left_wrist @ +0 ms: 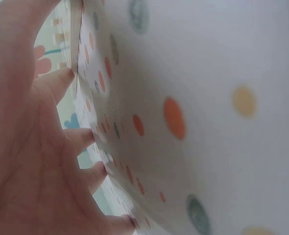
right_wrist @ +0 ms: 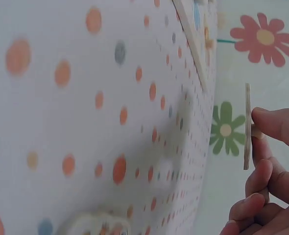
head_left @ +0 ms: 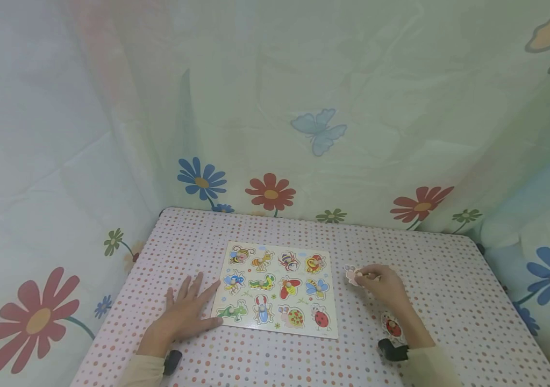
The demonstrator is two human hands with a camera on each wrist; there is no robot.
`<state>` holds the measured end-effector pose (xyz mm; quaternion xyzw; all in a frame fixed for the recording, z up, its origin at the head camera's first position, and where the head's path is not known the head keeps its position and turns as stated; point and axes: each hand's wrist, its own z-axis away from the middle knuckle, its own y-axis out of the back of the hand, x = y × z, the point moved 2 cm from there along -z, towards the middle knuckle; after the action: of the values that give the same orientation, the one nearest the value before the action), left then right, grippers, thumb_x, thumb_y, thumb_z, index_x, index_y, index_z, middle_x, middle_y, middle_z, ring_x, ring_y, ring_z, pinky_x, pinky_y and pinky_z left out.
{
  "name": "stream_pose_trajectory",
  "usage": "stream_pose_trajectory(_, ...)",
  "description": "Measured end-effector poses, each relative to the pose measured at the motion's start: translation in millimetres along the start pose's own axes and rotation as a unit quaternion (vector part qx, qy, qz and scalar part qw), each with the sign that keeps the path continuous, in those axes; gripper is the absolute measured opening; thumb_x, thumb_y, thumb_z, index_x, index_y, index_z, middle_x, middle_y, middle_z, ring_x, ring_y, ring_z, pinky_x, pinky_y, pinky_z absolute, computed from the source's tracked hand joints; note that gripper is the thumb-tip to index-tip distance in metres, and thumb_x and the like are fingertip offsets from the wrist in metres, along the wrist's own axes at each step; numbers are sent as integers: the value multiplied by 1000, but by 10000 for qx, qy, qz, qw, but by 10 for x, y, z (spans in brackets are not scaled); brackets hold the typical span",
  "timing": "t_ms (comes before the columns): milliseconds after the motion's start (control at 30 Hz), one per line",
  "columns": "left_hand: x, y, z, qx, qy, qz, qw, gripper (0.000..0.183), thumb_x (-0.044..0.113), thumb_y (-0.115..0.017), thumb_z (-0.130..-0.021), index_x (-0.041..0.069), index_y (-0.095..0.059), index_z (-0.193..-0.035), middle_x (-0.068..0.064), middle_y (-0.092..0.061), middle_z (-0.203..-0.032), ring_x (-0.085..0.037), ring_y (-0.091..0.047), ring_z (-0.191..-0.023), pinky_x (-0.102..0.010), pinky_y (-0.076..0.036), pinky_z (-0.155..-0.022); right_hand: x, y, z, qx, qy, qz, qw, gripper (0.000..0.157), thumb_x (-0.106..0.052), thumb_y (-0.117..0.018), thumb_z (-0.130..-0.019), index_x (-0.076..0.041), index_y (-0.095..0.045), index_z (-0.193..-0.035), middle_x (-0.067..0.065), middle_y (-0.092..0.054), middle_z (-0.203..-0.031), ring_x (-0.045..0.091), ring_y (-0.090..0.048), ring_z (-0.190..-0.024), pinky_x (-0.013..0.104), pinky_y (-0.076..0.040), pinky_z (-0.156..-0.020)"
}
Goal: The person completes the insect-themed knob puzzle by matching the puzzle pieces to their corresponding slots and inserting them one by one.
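My right hand (head_left: 383,285) pinches a small wooden puzzle piece (right_wrist: 248,127) by the knob on its back between thumb and fingers. In the right wrist view the piece shows edge-on, raised off the table; its pale pinkish picture (head_left: 351,274) is partly covered by fingers in the head view. To the left lies a puzzle board (head_left: 275,297) with rows of colourful insects, several bearing wooden knobs. My left hand (head_left: 185,312) rests with fingers spread on the table, its thumb at the board's lower left corner. Another piece, a red ladybug (head_left: 393,327), lies beside my right wrist.
A cloth with coloured dots (head_left: 275,365) covers the table. Curtains printed with flowers and butterflies (head_left: 319,131) hang behind it and at both sides. Dark wrist devices (head_left: 393,350) sit at both cuffs, the right one close to the ladybug piece.
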<state>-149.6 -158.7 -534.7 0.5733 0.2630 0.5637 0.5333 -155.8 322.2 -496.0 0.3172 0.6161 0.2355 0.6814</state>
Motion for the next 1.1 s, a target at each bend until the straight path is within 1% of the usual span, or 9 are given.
stream_pose_trajectory(100,-5,-6,-2,-15,7,-9,10000,91,69,-66,-82,32,-32,-158,-17,-9,-166,-47,-2,-149,-77,2,-108,-77,-78,14,-32,54,-49,10000,31,-24,-74,-91,1,-71,-109,16,-61,-102,21,-52,-71,29,-44,-54)
stream_pose_trajectory(167,-8,-11,-5,-28,10,-17,10000,91,69,-66,-82,33,-31,-158,-17,-9,-166,-47,-2,-149,-77,3,-108,-113,-127,24,-53,105,-56,9999,29,-22,-74,-91,1,-71,-108,14,-60,-99,19,-49,-68,28,-42,-53)
stream_pose_trajectory(367,-15,-19,-13,-50,29,4,10000,91,69,-66,-82,33,-31,-158,-16,-8,-166,-46,-1,-149,-77,3,-108,-229,-274,81,-110,182,-146,9997,22,-18,-76,-89,-2,-72,-103,11,-56,-97,21,-49,-77,29,-44,-59)
stream_pose_trajectory(533,-16,-21,-16,-60,36,-37,10000,91,70,-65,-82,33,-31,-158,-17,-8,-166,-47,-1,-149,-77,3,-108,-330,-393,123,-203,266,-233,9992,18,-16,-77,-87,-4,-72,-99,8,-55,-92,20,-49,-75,29,-44,-58)
stream_pose_trajectory(600,-13,-19,-15,-67,41,-51,10000,91,70,-65,-82,33,-31,-158,-17,-8,-166,-47,-1,-149,-77,3,-108,-375,-442,137,-234,321,-260,9989,16,-16,-78,-86,-5,-72,-97,6,-56,-90,19,-48,-76,33,-46,-66)
stream_pose_trajectory(667,-9,-13,-13,-78,50,-58,9999,91,69,-66,-82,33,-31,-158,-17,-9,-166,-47,-1,-149,-77,3,-108,-413,-494,154,-287,336,-328,9985,14,-15,-78,-86,-6,-72,-95,6,-55,-89,19,-48,-76,34,-47,-65)
stream_pose_trajectory(767,0,-2,-10,-96,52,-28,9999,91,69,-66,-82,32,-31,-158,-17,-8,-166,-47,-1,-149,-77,3,-108,-471,-574,180,-387,353,-400,9978,13,-14,-79,-85,-7,-72,-94,5,-54,-88,18,-48,-75,32,-47,-64)
stream_pose_trajectory(833,6,4,-8,-99,49,-3,9999,91,68,-66,-82,32,-31,-158,-17,-8,-166,-47,-1,-149,-77,3,-108,-501,-625,202,-461,322,-492,9972,13,-13,-79,-84,-7,-72,-93,5,-54,-90,18,-48,-75,29,-45,-57)
stream_pose_trajectory(1100,-7,-13,-12,-69,50,-84,9999,91,70,-65,-82,33,-31,-158,-17,-9,-166,-47,-2,-149,-77,2,-108,-641,-788,291,-707,483,-606,9945,10,-12,-81,-81,-12,-73,-87,3,-53,-85,16,-46,-71,25,-40,-53)
